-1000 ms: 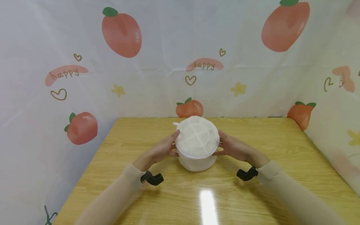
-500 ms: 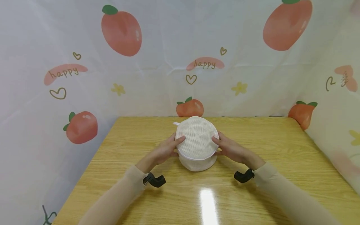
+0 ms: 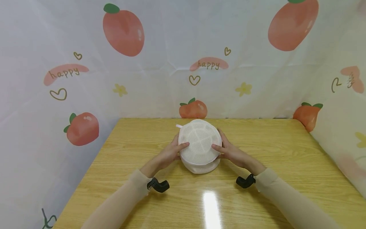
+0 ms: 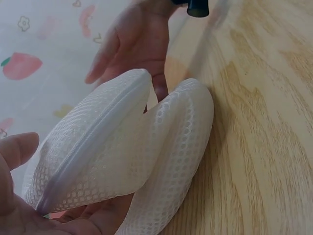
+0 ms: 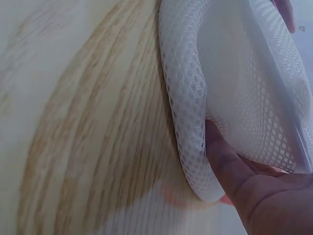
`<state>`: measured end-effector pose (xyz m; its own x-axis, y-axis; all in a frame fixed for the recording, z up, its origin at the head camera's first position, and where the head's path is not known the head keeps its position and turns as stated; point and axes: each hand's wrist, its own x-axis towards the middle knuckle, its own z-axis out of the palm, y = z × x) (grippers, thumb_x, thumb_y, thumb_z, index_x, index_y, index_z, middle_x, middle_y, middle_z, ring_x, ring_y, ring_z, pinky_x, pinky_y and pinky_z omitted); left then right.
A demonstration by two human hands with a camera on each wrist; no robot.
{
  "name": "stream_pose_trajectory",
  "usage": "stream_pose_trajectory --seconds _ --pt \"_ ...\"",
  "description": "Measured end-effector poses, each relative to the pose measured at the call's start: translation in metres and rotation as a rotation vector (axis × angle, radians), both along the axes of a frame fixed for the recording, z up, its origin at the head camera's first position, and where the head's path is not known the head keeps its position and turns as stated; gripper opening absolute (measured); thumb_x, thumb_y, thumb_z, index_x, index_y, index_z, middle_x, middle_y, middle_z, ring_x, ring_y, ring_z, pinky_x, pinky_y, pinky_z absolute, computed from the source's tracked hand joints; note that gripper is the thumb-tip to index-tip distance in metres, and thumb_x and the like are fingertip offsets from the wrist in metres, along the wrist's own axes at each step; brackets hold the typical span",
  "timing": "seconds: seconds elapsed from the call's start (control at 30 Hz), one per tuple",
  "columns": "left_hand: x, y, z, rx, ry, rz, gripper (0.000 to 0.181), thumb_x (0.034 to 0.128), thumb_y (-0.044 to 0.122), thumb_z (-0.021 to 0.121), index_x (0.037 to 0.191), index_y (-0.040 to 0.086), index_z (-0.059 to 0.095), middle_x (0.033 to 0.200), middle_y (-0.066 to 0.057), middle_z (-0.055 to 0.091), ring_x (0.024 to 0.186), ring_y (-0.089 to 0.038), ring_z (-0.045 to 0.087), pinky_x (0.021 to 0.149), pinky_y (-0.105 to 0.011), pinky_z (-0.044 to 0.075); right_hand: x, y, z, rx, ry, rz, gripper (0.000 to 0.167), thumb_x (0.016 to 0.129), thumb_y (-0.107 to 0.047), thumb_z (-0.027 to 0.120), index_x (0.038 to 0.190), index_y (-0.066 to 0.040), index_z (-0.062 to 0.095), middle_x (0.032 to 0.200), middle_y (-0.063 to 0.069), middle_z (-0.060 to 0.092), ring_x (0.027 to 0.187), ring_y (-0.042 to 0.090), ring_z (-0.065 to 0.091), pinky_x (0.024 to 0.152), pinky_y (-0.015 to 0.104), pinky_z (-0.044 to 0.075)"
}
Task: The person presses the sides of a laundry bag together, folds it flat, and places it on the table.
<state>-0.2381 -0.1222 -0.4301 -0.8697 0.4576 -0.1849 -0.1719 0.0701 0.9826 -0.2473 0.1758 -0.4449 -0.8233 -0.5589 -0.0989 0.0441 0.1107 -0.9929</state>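
A round white mesh laundry bag (image 3: 200, 140) stands on the wooden table, its top panel tilted toward me and a small loop tab at its back left. Its side wall is folded inward, with a deep crease between the upper and lower parts in the left wrist view. My left hand (image 3: 167, 154) grips the left side, thumb on the top panel and fingers tucked below the rim. From the right, my right hand (image 3: 235, 155) holds it likewise; in the right wrist view a finger reaches into the side fold. Other fingertips are hidden by the mesh.
The wooden table (image 3: 137, 140) meets a fruit-printed cloth backdrop (image 3: 160, 79) at the back, and more cloth hangs at both sides. A bright light reflection (image 3: 211, 210) lies on the table in front of the bag. Black devices sit at both wrists.
Both thumbs have moved from the rim onto the top panel. The bag's top has sunk slightly toward the table and its side wall has folded in. Both forearms have shifted slightly inward.
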Motion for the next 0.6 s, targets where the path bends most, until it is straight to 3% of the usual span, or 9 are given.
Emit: stream_pose_trajectory --seconds 0.2,0.4,0.6 --pt "0.0026 0.0017 0.0004 0.03 0.024 0.01 0.104 0.1047 0.025 0.064 0.161 0.045 -0.021 0.172 -0.002 -0.018 0.148 -0.037 0.036 0.113 -0.064 0.038 0.0031 0.0003 0.0012 0.019 0.07 0.022 0.089 0.11 -0.029 0.054 0.164 -0.043 -0.015 0.171 0.009 -0.023 0.148 0.05 0.03 0.108 0.062 0.045" --pt "0.003 0.0013 -0.0014 0.002 0.087 -0.031 0.097 0.1036 0.022 0.067 0.163 0.052 -0.004 0.172 0.0 -0.013 0.145 -0.037 0.039 0.111 -0.06 0.042 0.0028 -0.001 0.0021 0.041 0.089 0.047 0.081 0.111 -0.029 0.053 0.165 -0.048 -0.005 0.172 0.006 -0.018 0.15 0.049 0.025 0.107 0.06 0.047" --pt "0.0023 0.001 -0.0022 -0.003 0.075 -0.04 0.094 0.1024 0.022 0.068 0.164 0.05 0.003 0.172 -0.002 -0.007 0.142 -0.037 0.042 0.112 -0.061 0.042 0.0015 -0.0019 0.0013 0.074 0.082 0.047 0.082 0.11 -0.032 0.054 0.165 -0.046 -0.004 0.172 0.007 -0.018 0.151 0.049 0.023 0.109 0.061 0.045"
